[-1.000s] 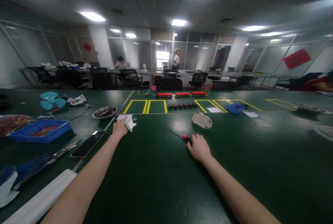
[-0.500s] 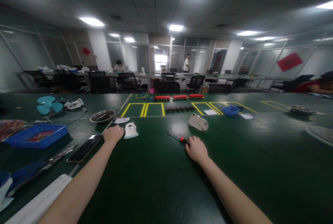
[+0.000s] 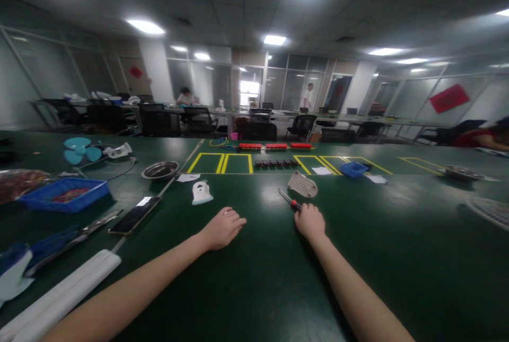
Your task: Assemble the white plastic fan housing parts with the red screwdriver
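My right hand (image 3: 310, 221) is closed round the handle of a screwdriver (image 3: 293, 202), red and black with a metal shaft pointing away to the left. Past its tip lies a light grey oval plate (image 3: 303, 184) with small openings. Over the green table, left of the middle, is my left hand (image 3: 223, 228), its fingers bent and drawn together; whatever they hold, if anything, is hidden. Beyond that hand a small white plastic housing (image 3: 202, 193) with holes rests on the tabletop, apart from it.
To the left are a phone (image 3: 135, 216), a metal bowl (image 3: 160, 171), a blue tray (image 3: 67, 195) of small parts, pliers (image 3: 101, 222) and a blue-bladed fan (image 3: 82, 151). Red blocks (image 3: 276, 146), a black strip (image 3: 276, 163) and a small blue bin (image 3: 353, 169) stand farther back.
My left hand has moved right, from beside the phone and white housing to the middle. My right hand and the screwdriver have shifted slightly right, its shaft now pointing more away from me.
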A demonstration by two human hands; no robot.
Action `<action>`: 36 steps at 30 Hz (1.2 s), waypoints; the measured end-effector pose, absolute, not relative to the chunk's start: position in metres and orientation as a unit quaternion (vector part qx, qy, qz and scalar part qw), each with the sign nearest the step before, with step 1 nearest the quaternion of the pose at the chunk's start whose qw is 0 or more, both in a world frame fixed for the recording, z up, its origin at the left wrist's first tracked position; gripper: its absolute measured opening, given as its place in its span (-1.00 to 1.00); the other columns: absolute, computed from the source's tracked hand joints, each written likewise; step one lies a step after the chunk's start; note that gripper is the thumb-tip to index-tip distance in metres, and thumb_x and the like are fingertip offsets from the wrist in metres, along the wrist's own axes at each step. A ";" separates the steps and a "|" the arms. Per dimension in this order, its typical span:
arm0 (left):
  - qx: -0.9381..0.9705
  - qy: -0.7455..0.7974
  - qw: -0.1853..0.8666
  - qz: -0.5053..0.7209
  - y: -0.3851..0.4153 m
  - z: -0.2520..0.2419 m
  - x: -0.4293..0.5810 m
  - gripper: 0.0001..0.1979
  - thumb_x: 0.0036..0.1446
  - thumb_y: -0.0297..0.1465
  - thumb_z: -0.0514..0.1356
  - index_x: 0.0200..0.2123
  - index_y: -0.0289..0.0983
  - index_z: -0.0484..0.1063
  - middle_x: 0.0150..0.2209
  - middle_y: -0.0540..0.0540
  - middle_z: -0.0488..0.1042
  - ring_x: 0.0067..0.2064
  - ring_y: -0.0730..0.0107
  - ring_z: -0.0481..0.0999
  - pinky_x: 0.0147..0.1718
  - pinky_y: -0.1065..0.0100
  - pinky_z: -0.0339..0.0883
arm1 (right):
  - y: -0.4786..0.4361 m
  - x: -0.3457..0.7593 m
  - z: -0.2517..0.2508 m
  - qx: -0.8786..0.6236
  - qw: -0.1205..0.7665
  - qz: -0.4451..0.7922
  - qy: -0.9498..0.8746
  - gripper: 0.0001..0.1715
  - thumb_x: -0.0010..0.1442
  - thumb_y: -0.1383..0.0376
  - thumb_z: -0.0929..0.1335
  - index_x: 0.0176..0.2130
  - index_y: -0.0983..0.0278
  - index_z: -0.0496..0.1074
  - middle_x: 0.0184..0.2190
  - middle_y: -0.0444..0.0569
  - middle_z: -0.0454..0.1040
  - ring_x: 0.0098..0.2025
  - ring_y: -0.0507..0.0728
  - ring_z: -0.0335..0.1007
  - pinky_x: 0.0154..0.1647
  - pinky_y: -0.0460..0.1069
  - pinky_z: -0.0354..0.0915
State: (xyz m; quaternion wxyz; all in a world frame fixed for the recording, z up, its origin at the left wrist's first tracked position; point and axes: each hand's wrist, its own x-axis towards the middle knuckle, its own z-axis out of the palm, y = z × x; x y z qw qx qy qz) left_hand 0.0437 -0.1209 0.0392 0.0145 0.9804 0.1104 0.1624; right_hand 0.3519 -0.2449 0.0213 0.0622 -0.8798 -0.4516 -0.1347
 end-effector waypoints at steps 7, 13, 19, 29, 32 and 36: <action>0.974 0.120 0.110 0.158 -0.116 0.037 0.035 -0.54 0.26 -0.24 0.08 0.21 -0.12 0.21 0.15 -0.19 0.27 0.14 0.18 0.32 0.06 0.17 0.30 | -0.243 0.351 0.019 -0.879 0.050 -0.138 -0.454 -0.68 0.27 0.21 0.21 -0.15 0.40 0.38 -0.16 0.23 0.40 -0.10 0.27 0.35 -0.22 0.05 0.23; 0.944 0.195 0.140 0.226 -0.108 0.032 0.034 -0.50 0.31 -0.21 -0.02 0.28 -0.16 0.11 0.23 -0.19 0.23 0.22 0.15 0.25 0.18 0.08 0.18 | -0.244 0.349 0.021 -0.877 0.050 -0.138 -0.457 -0.65 0.27 0.20 0.20 -0.13 0.41 0.38 -0.15 0.25 0.40 -0.11 0.29 0.35 -0.23 0.07 0.24; 0.864 0.418 0.019 0.281 -0.063 0.017 0.025 -0.52 0.32 -0.20 -0.10 0.15 -0.33 0.29 0.13 -0.30 0.37 0.22 -0.03 0.25 0.26 -0.11 -0.09 | -0.244 0.344 0.025 -0.857 0.089 -0.172 -0.477 -0.43 0.24 0.18 0.22 0.14 0.47 0.22 0.02 0.36 0.31 0.00 0.37 0.26 -0.11 0.13 0.22; 0.869 0.447 0.024 0.214 -0.047 -0.001 0.023 -0.52 0.28 -0.08 -0.09 -0.07 -0.31 0.40 0.00 -0.34 0.45 0.09 -0.05 0.37 0.20 -0.18 -0.06 | -0.238 0.319 0.026 -0.760 0.151 -0.157 -0.613 -0.44 0.23 0.21 0.23 0.17 0.36 0.22 0.19 0.22 0.17 0.22 0.30 0.04 0.21 0.14 0.05; 0.883 0.417 0.037 0.212 -0.049 0.002 0.024 -0.64 0.25 -0.13 -0.01 -0.16 -0.27 0.39 -0.08 -0.26 0.49 0.01 0.03 0.43 0.23 -0.15 -0.07 | -0.239 0.313 0.025 -0.727 0.162 -0.129 -0.655 -0.47 0.23 0.21 0.24 0.16 0.30 0.24 0.21 0.17 0.17 0.25 0.29 0.03 0.23 0.16 0.04; 0.901 0.377 0.059 0.207 -0.050 0.003 0.022 -0.82 0.22 -0.32 0.03 -0.24 -0.23 0.38 -0.10 -0.17 0.50 0.07 0.13 0.42 0.29 -0.10 -0.16 | -0.240 0.308 0.023 -0.702 0.171 -0.102 -0.683 -0.50 0.24 0.21 0.24 0.14 0.27 0.25 0.21 0.14 0.17 0.24 0.26 0.08 0.23 0.15 0.07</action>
